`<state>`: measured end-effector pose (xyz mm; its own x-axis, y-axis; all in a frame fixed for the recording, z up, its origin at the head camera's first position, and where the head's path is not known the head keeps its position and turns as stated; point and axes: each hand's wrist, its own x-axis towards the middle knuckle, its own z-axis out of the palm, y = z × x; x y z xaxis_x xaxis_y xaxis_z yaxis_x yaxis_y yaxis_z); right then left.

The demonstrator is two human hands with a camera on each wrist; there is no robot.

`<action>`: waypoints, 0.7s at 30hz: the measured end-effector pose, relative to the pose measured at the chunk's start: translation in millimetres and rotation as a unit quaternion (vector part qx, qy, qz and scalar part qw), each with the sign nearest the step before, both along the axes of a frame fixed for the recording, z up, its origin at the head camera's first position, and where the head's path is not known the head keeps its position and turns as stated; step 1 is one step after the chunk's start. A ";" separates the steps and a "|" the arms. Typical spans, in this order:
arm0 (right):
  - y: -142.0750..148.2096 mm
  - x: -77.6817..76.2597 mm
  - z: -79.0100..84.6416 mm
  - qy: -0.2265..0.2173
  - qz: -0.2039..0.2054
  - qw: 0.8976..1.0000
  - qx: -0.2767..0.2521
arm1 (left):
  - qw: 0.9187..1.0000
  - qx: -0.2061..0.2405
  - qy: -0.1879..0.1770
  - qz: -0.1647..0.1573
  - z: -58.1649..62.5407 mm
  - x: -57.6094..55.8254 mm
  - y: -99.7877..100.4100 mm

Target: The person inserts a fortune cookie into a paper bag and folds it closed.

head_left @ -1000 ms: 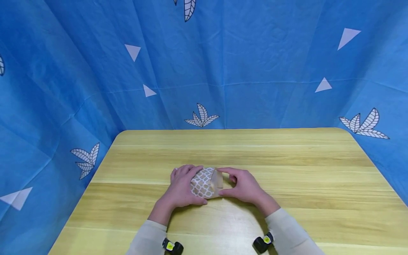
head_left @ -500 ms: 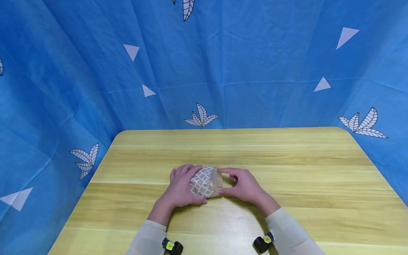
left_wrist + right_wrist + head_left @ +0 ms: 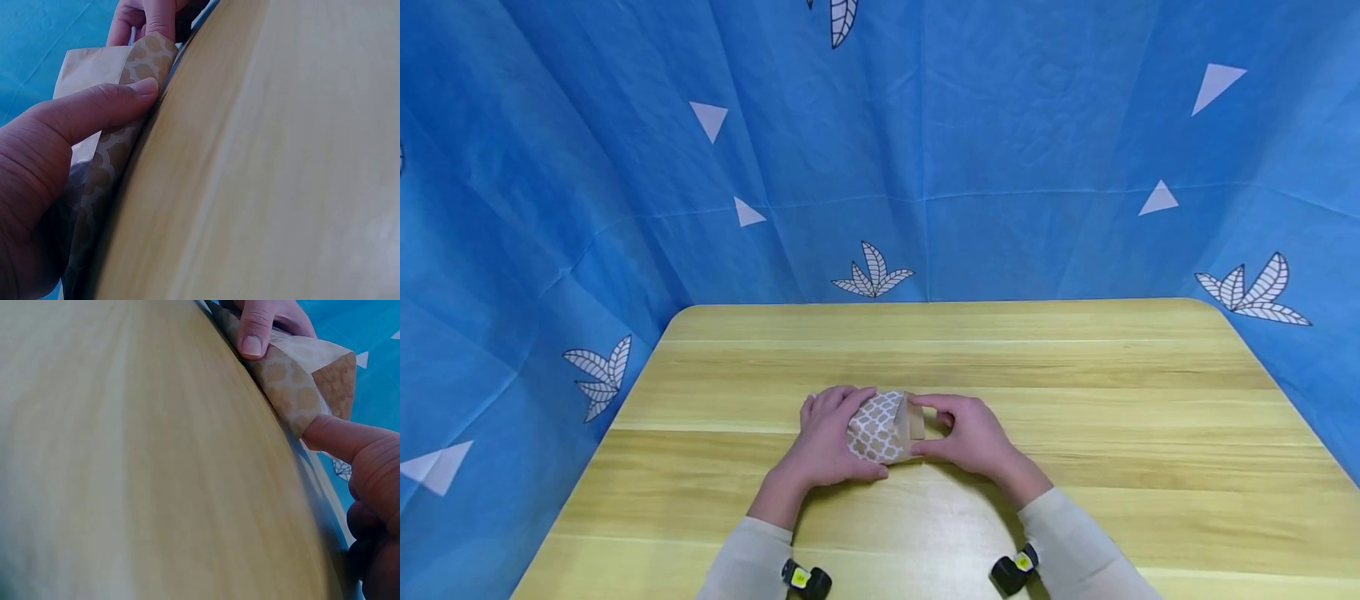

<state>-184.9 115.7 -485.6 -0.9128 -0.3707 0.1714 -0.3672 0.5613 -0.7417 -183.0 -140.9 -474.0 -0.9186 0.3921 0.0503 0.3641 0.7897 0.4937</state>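
Note:
A small brown paper bag [image 3: 876, 429] with a white lattice print lies on its side on the wooden table [image 3: 1075, 400]. My left hand [image 3: 831, 442] spans its left part, fingers over the far side and thumb along the near side. At the bag's right end, my right hand [image 3: 970, 437] holds the edges between thumb and forefinger, with a gap between palm and paper. In the left wrist view, my thumb presses the folded side of the paper bag [image 3: 109, 159]. The right wrist view shows a plain brown end of the paper bag [image 3: 337, 384] beside the printed side.
Behind the table and along its sides hangs a blue cloth [image 3: 1015, 150] with white leaves and triangles. Each sleeve carries a small black wrist camera, one on the left [image 3: 807, 579] and one on the right [image 3: 1013, 571], close above the table.
My right hand and forearm have shifted very slightly left, toward the bag. The left hand keeps its grip, and the bag stays in place.

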 end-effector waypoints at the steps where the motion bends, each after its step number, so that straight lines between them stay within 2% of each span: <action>1: -0.5 -0.1 -0.5 0.001 0.000 1.000 -0.001 | 1.000 0.001 0.001 -0.001 0.1 0.3 0.3; 21: -8.0 -1.1 3.0 0.014 0.018 1.000 0.000 | 1.000 0.004 0.007 -0.017 4.0 2.3 9.5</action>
<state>-186.1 107.7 -482.5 -0.8934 -0.4040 0.1967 -0.4084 0.5473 -0.7305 -180.8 -131.4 -470.0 -0.9040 0.4225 0.0661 0.3973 0.7725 0.4953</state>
